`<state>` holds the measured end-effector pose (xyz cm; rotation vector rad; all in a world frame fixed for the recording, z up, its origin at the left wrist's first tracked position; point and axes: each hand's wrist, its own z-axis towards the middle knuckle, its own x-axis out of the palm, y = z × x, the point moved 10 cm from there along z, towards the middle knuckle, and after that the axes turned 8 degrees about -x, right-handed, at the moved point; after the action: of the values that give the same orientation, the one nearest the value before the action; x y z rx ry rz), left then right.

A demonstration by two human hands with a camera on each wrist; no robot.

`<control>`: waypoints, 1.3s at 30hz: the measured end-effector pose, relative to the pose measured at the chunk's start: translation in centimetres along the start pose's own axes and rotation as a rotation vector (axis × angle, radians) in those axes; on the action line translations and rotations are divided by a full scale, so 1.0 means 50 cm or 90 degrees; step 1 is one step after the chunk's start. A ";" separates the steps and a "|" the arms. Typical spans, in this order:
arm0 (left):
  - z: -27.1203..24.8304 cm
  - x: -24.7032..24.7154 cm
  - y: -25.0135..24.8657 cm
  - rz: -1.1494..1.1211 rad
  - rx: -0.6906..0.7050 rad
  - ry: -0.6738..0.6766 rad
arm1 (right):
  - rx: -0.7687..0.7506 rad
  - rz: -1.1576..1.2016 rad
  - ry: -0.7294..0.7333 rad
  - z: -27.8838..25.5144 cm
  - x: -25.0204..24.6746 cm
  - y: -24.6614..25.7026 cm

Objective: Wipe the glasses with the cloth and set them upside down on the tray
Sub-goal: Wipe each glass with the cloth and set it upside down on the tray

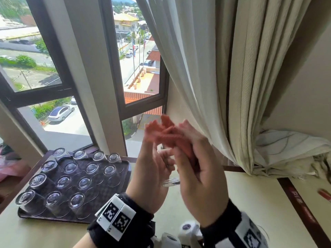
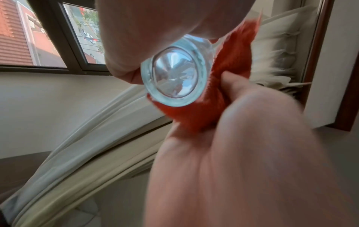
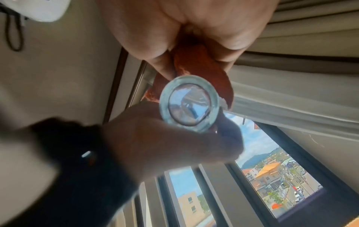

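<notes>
Left hand [image 1: 152, 169] grips the small clear drinking glass [image 2: 174, 76], right hand [image 1: 198, 169] clamps the orange cloth [image 1: 170, 135] against it. Slick, breakable, so hold its walls.

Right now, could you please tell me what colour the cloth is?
The cloth is orange-red; it shows best in the left wrist view.

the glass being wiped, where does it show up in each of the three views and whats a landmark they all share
Head: the glass sits low and centre, mostly hidden between the left hand and right hand; only its thick base shows.
Left wrist: upper centre, base toward the camera, orange cloth on its right.
Right wrist: centre, base toward the camera, cloth above it.
Shared landmark: the dark-framed window, plus the cloth.
</notes>
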<state>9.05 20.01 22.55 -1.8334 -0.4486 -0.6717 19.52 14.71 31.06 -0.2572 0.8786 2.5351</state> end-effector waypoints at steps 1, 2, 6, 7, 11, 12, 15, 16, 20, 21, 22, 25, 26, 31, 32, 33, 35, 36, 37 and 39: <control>0.001 -0.008 -0.007 0.013 0.018 0.001 | -0.007 0.015 0.023 -0.021 0.009 0.008; 0.001 -0.018 -0.015 0.032 0.031 -0.005 | 0.009 0.038 0.039 -0.045 0.016 0.005; -0.003 -0.029 -0.016 0.024 -0.016 -0.029 | 0.134 0.099 0.020 -0.099 0.006 -0.051; 0.000 -0.027 -0.011 0.031 -0.022 -0.029 | 0.158 0.075 0.014 -0.093 0.002 -0.069; 0.007 0.010 0.004 -0.009 -0.021 -0.002 | 0.163 0.020 -0.029 -0.023 -0.013 -0.102; 0.006 0.017 0.003 -0.012 -0.016 0.003 | 0.147 0.026 -0.037 -0.008 -0.013 -0.093; 0.006 0.027 -0.012 0.008 0.018 0.036 | 0.045 0.054 -0.015 -0.012 -0.008 -0.044; 0.006 0.028 -0.015 0.032 0.027 0.063 | 0.029 0.072 0.007 -0.029 -0.005 -0.034; 0.008 0.010 -0.025 0.103 0.017 0.015 | 0.116 0.170 0.038 -0.112 -0.008 -0.058; 0.014 0.002 -0.024 0.093 0.017 -0.020 | 0.148 0.173 0.030 -0.126 -0.010 -0.070; 0.017 0.006 -0.024 0.086 0.024 -0.035 | 0.181 0.168 0.020 -0.134 -0.014 -0.079; 0.022 0.036 -0.038 0.061 0.096 -0.037 | 0.275 0.170 -0.049 -0.118 -0.041 -0.108; 0.023 0.041 -0.044 0.067 0.124 -0.042 | 0.289 0.180 -0.074 -0.101 -0.055 -0.114; 0.006 0.067 -0.049 0.125 0.194 0.036 | 0.387 0.404 -0.221 -0.012 -0.098 -0.151; -0.001 0.070 -0.048 0.129 0.202 0.048 | 0.428 0.474 -0.244 -0.008 -0.091 -0.163; -0.008 0.073 -0.051 0.130 0.217 0.057 | 0.466 0.540 -0.251 -0.008 -0.077 -0.168; -0.024 0.078 -0.071 0.151 0.274 0.053 | 0.521 0.638 -0.241 -0.020 -0.046 -0.167; -0.031 0.079 -0.084 0.176 0.306 0.035 | 0.531 0.662 -0.237 -0.030 -0.033 -0.163; -0.033 0.076 -0.094 0.204 0.329 0.008 | 0.530 0.666 -0.235 -0.041 -0.025 -0.153; -0.031 0.068 -0.105 0.236 0.344 -0.032 | 0.460 0.531 -0.237 -0.054 -0.041 -0.133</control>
<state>8.17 20.33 28.92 -1.3662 -0.2750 -0.2172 24.52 16.99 25.99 0.9462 1.9204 2.5363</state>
